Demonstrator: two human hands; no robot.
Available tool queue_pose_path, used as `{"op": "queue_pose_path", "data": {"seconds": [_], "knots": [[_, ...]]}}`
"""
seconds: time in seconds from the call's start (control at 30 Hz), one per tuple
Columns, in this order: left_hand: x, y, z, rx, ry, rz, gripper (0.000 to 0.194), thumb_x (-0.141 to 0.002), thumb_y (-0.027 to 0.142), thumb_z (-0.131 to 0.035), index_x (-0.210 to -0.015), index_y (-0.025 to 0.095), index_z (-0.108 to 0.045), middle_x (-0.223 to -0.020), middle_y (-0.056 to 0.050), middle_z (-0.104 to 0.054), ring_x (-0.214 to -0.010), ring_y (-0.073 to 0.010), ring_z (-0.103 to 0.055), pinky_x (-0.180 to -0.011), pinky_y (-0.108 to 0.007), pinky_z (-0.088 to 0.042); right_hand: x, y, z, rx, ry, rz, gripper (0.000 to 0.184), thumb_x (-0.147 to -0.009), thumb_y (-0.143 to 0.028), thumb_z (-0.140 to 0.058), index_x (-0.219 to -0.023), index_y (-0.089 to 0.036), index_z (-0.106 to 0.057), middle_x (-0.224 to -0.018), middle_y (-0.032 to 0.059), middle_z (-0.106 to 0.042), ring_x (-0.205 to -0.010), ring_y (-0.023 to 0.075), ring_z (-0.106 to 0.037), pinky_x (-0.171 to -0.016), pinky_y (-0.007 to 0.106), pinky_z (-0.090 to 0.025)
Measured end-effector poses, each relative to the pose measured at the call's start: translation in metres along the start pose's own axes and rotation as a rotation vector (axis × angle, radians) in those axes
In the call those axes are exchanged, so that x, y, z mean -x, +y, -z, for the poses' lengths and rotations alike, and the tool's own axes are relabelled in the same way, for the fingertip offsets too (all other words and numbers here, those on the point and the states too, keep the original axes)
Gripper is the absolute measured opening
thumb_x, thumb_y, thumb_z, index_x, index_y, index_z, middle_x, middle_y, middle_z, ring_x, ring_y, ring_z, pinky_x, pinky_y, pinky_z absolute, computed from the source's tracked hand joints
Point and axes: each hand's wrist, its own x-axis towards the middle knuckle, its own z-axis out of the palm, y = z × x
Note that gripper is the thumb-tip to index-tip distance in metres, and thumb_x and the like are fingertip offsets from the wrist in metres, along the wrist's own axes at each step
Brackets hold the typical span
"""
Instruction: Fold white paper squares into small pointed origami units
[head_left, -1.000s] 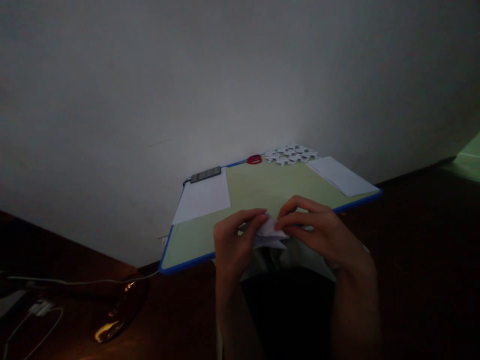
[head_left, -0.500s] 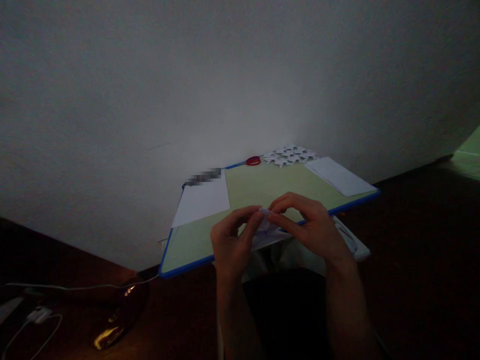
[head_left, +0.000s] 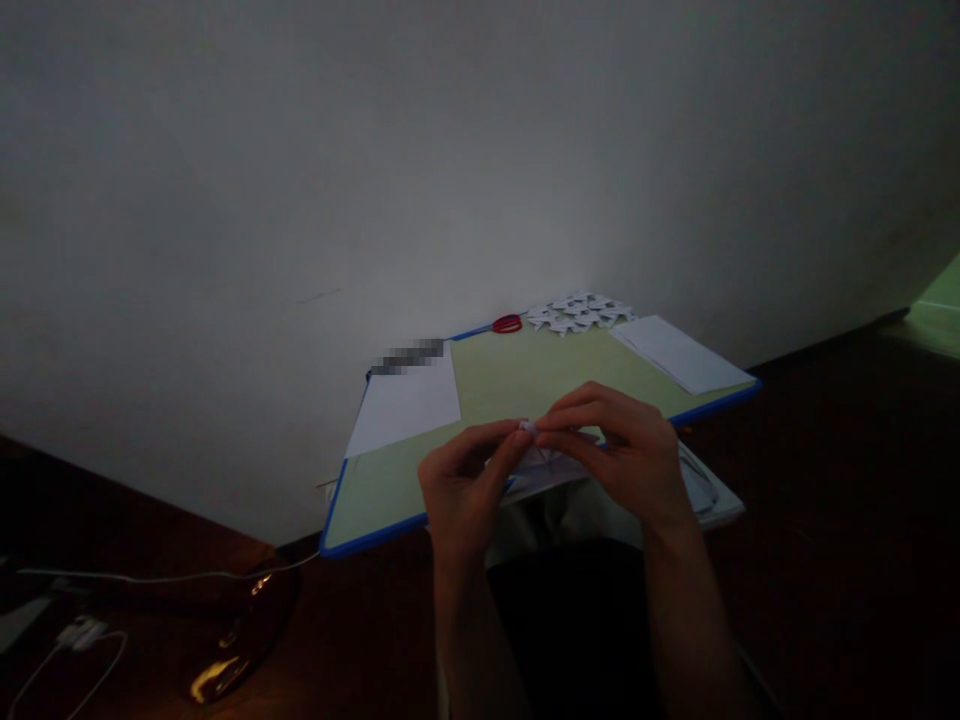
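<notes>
My left hand (head_left: 463,487) and my right hand (head_left: 626,450) meet over the near edge of a green board with a blue rim (head_left: 517,375). Both pinch a small folded piece of white paper (head_left: 541,462) between fingertips, thumbs and forefingers touching at its top. The paper's lower part spreads out under my fingers and is partly hidden by them.
On the board lie a white sheet (head_left: 409,400) at the left, another white sheet (head_left: 679,352) at the right, a pile of several small folded paper pieces (head_left: 579,310), red-handled scissors (head_left: 507,324) and a dark phone (head_left: 409,356). A pale wall stands behind. Cables (head_left: 82,630) lie on the dark floor at left.
My hands have drawn closer and pinched the folded paper tighter, so less of it shows. The view shifted slightly.
</notes>
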Motion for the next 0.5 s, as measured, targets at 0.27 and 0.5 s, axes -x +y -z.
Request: {"op": "queue_pose_path", "data": {"seconds": [0.27,0.5], "knots": [[-0.0009,0.0005,-0.0013,0.014,0.012,0.020,0.008,-0.078,0.022,-0.084,-0.085,0.024,-0.082,-0.079,-0.001,-0.080,-0.071,-0.0136,-0.074,-0.066,-0.021,-0.058,-0.0021,-0.0055,-0.0026,0.027,0.014,-0.036,0.009,-0.087,-0.018,-0.078,-0.092,-0.025,-0.075,-0.085,0.0010,-0.072,-0.079,0.0171,-0.068,-0.071,0.032,-0.053],[-0.0027,0.0019,-0.0032,-0.033,0.069,-0.032,0.004,-0.079,0.023,-0.082,-0.081,0.022,-0.079,-0.076,0.001,-0.078,-0.069,-0.0126,-0.073,-0.067,-0.021,-0.059,-0.0043,-0.0064,-0.0017,-0.028,-0.048,-0.077,0.012,-0.088,-0.019,-0.077,-0.098,-0.025,-0.076,-0.089,0.0010,-0.072,-0.082,0.0164,-0.067,-0.073,0.031,-0.053]]}}
